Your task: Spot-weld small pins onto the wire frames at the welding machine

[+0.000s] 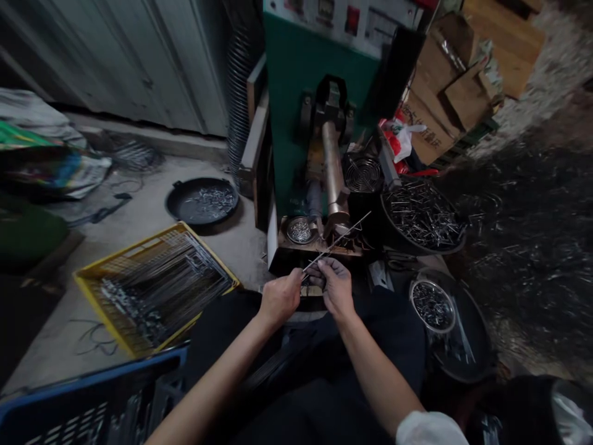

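Observation:
A thin metal wire rod (345, 233) slants up and to the right in front of a green machine (291, 123). My left hand (280, 299) is closed round its lower end. Fingers curled and pinched, my right hand (337, 285) grips close to the same lower part; its fingertips partly hide what lies between them. A short bent piece shows near the rod's far end. That end reaches just below the machine's thick metal arm (332, 167). Beside the arm's tip, a small round dish (300, 230) holds tiny metal parts.
On the left are a yellow crate (99, 309) of long rods and a black pan (173, 207) with small pieces. A large pan (458, 246) of metal pieces and a steel bowl (451, 321) stand right. Cardboard boxes (426, 120) lean behind; a blue crate (92, 382) is front left.

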{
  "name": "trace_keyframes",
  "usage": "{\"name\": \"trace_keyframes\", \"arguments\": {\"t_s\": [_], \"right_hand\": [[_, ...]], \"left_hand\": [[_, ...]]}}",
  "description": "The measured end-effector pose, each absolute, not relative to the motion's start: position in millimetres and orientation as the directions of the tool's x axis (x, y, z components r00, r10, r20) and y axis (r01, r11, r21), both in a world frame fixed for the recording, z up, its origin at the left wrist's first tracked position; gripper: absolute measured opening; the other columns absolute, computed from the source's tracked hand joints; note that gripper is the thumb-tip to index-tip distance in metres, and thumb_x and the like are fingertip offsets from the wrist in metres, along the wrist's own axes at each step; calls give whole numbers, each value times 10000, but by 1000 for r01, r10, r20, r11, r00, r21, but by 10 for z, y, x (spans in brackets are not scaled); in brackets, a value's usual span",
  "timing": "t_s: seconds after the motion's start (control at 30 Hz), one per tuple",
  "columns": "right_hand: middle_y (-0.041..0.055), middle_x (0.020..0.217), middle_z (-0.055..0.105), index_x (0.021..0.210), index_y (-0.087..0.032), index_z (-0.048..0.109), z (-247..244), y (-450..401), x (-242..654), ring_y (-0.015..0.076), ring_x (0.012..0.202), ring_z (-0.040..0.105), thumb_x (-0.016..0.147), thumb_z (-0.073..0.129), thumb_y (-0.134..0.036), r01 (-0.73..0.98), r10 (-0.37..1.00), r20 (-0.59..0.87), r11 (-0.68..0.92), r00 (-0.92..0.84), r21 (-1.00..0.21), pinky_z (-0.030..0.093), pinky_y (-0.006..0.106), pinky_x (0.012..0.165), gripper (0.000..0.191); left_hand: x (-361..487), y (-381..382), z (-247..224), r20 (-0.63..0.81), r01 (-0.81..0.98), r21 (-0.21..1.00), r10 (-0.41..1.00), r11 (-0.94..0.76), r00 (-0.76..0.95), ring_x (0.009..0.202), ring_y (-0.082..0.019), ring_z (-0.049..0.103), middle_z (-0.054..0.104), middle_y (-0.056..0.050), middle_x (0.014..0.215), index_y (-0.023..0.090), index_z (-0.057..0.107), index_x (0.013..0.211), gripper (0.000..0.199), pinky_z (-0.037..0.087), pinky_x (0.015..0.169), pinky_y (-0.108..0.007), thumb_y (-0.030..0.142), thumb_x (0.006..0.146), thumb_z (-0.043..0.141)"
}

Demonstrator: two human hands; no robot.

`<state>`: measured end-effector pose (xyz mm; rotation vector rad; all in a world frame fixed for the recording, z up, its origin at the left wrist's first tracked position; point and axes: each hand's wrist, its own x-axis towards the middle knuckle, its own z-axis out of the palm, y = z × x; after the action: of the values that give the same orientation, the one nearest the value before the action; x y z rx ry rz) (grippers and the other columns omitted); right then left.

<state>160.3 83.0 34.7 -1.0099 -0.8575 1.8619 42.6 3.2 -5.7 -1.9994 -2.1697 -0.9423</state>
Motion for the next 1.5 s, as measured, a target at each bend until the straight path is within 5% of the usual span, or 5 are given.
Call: {"name": "trace_keyframes", "arguments": {"t_s": [0.93, 1.5], "right_hand": [[54, 719, 732, 814, -173, 644, 381, 1113, 1492, 256, 759, 758, 628, 826, -313, -342, 930, -277, -348, -240, -873, 612, 278, 568, 295], [41, 718, 738, 781, -155, 687, 366, 1170, 1472, 178, 637, 730, 632, 852, -301, -370, 927, -282, -359, -248, -857, 572, 211, 542, 266]], "left_hand": [[380, 324, 45, 375, 888, 458, 898, 35, -229, 625, -200, 665, 667, -33, 687, 185, 526, 922, 176, 325, 524, -291, 209, 996, 368], [364, 376, 105, 368, 902, 430, 907, 30, -206, 605, -188, 654, 670, -26, 688, 176, 543, 948, 186, 295, 508, -299, 169, 994, 363]]}}
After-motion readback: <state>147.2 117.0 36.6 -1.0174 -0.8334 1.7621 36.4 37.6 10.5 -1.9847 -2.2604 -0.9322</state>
